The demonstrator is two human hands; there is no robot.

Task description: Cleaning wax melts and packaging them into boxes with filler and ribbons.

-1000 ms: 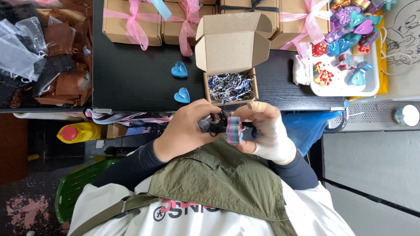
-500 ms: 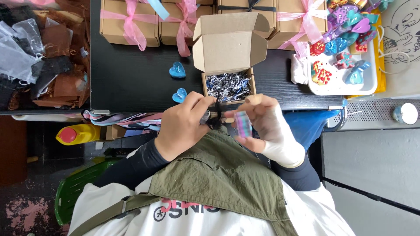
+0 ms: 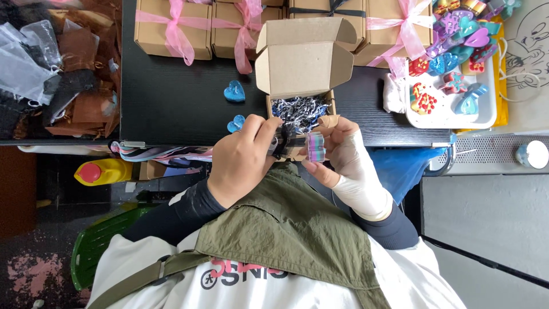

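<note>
Black tabletop [image 3: 171, 109] carrying ribboned kraft boxes [image 3: 171, 28] | striped pastel piece [image 3: 315, 147] sitting at table edge, before open cardboard box [image 3: 303, 68] of shredded paper | right hand [image 3: 349, 154] pinching it, fingers closed | left hand [image 3: 243, 160] gripping dark item beside it | blue resin hearts [image 3: 234, 91] lying left | white tray [image 3: 446, 117] of colourful charms sitting right

Even, bright daylight; soft shadows only. Focus sharp throughout; no glare on the dark surface [image 3: 171, 97]; slight edge distortion.
</note>
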